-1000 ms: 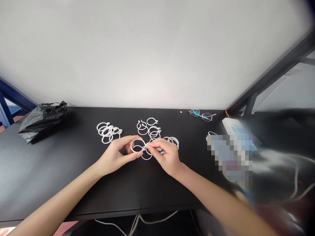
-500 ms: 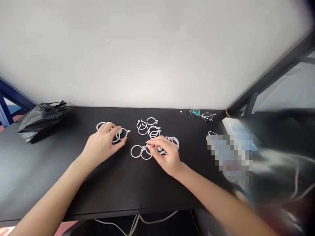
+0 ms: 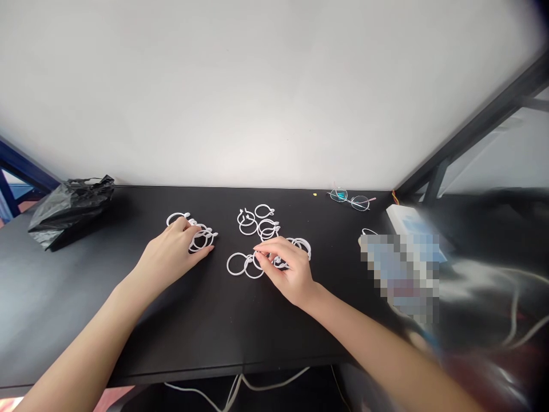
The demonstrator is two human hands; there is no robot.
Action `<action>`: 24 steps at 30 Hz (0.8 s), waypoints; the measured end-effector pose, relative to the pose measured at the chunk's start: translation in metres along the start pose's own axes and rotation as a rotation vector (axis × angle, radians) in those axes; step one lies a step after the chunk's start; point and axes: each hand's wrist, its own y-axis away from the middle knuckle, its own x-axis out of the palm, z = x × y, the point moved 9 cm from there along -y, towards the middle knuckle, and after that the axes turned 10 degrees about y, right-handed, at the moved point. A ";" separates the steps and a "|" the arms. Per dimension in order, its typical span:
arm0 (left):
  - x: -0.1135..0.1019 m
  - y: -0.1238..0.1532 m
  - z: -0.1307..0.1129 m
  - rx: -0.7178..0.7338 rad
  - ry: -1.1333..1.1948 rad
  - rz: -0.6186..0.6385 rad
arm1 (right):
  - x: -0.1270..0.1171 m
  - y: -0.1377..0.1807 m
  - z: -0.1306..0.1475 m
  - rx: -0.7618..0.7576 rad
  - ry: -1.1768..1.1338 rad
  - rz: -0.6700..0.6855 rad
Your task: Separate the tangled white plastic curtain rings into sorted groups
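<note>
Several white plastic rings lie on a black table (image 3: 223,326). My left hand (image 3: 170,257) rests with loosely spread fingers on the left pile of rings (image 3: 198,236). My right hand (image 3: 288,270) is curled, its thumb and fingers pinching a ring (image 3: 259,260) in the chain of linked rings (image 3: 238,264) at the middle. Behind this chain lie more loose rings (image 3: 259,221), and a few more rings (image 3: 301,246) lie just beyond my right hand.
A crumpled black plastic bag (image 3: 68,209) sits at the far left. Eyeglasses (image 3: 350,199) lie by the white wall. A white box (image 3: 414,223) and a blurred patch are at the right, with white cables (image 3: 514,320) below it.
My left hand let go of the ring it held at the middle and moved left onto the left pile. My right hand stayed on the linked rings.
</note>
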 end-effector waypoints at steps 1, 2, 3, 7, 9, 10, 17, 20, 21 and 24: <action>-0.001 0.000 0.000 0.019 0.008 -0.013 | 0.000 0.000 0.000 0.002 0.001 0.001; -0.002 0.000 0.000 0.034 0.015 -0.032 | 0.000 0.000 -0.001 0.004 0.003 0.001; -0.003 0.000 0.001 0.042 0.023 -0.057 | 0.000 0.001 -0.001 0.006 0.005 0.001; -0.007 -0.001 0.006 0.059 0.120 -0.157 | 0.001 0.001 -0.001 0.009 0.013 0.005; -0.007 -0.001 0.008 0.057 0.187 -0.170 | 0.001 0.001 0.000 0.003 0.016 0.004; -0.007 -0.001 0.008 0.050 0.207 -0.164 | 0.000 0.001 0.000 -0.001 0.017 0.002; -0.006 -0.001 0.004 -0.042 0.230 -0.075 | 0.008 0.001 0.001 -0.059 0.063 0.080; -0.009 -0.001 -0.010 0.033 0.415 -0.055 | 0.015 0.004 0.003 -0.105 0.067 0.150; -0.008 -0.001 -0.019 0.086 0.493 -0.009 | 0.016 0.004 0.003 -0.104 0.061 0.156; 0.005 0.005 -0.047 0.246 0.637 0.193 | 0.014 0.004 0.003 -0.093 0.049 0.132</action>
